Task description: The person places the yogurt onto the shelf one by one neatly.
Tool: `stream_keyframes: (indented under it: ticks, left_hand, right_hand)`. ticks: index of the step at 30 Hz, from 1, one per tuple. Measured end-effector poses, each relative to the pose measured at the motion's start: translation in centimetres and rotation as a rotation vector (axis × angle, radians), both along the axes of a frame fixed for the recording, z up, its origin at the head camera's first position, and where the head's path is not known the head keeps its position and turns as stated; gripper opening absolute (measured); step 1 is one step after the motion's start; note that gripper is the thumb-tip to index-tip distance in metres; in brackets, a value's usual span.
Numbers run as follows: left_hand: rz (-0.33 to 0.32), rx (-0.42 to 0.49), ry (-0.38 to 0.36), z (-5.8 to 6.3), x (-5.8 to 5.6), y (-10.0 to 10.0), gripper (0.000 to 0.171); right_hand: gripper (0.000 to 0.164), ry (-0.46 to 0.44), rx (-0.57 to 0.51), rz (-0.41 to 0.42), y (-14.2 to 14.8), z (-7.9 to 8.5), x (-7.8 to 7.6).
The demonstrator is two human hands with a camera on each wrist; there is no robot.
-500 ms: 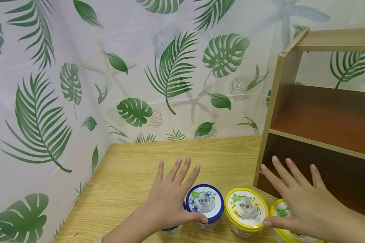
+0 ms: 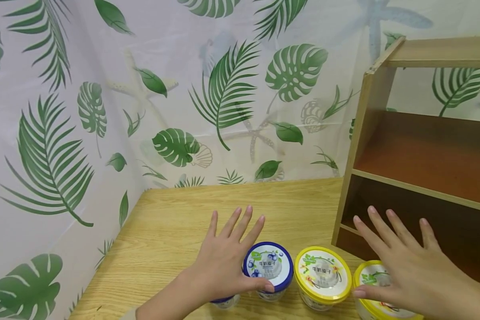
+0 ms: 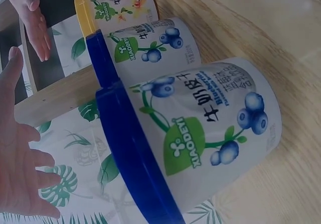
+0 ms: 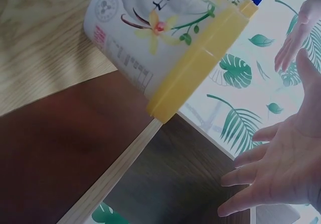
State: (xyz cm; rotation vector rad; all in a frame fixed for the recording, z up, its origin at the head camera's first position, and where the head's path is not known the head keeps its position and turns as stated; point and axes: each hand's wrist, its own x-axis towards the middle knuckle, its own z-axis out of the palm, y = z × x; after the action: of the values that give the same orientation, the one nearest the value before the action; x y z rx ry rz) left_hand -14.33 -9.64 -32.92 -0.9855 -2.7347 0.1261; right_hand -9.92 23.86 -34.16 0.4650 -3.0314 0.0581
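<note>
My left hand (image 2: 226, 262), fingers spread and straight, hovers over the blue-lidded tubs. Its thumb overlaps the edge of one blueberry tub (image 2: 269, 266) in the head view; beneath the palm a second blue-lidded tub (image 2: 226, 303) is mostly hidden. In the left wrist view a gap separates the hand (image 3: 20, 163) from the near blueberry tub (image 3: 205, 133). My right hand (image 2: 408, 262), also spread wide, partly covers a yellow-lidded tub (image 2: 368, 280). Between the hands stands another yellow-lidded tub (image 2: 323, 275). Neither hand holds anything.
The tubs stand in a row on a wood-grain table (image 2: 184, 222). At the right rises a wooden shelf unit (image 2: 356, 146) with brown boards. A leaf-printed white cloth (image 2: 144, 146) hangs behind the table and along its left side.
My right hand has shifted slightly to the right, uncovering more of the yellow lid under it. The left hand has barely moved, and the tubs stand as before.
</note>
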Motion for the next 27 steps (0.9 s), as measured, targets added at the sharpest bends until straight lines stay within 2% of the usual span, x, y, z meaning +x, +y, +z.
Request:
stream_keyframes:
  ticks: [7,14,19,27]
  left_hand:
    - [-0.013,0.005,-0.004,-0.1,-0.2,0.1,0.111]
    - [-0.041,-0.031,-0.034,0.4,-0.4,1.0,0.111]
    - [-0.071,-0.041,-0.023,0.5,-0.5,1.7,0.109]
    - [-0.058,-0.054,-0.052,0.9,-0.7,2.3,0.108]
  right_hand:
    - [0.115,-0.004,0.0,-0.012,0.7,0.0,0.5]
    - [0.111,-0.015,-0.004,-0.025,1.5,0.0,0.9]
    - [0.113,-0.019,0.008,-0.053,2.0,-0.1,1.0]
    - [0.115,0.01,0.046,-0.091,2.6,0.1,1.3]
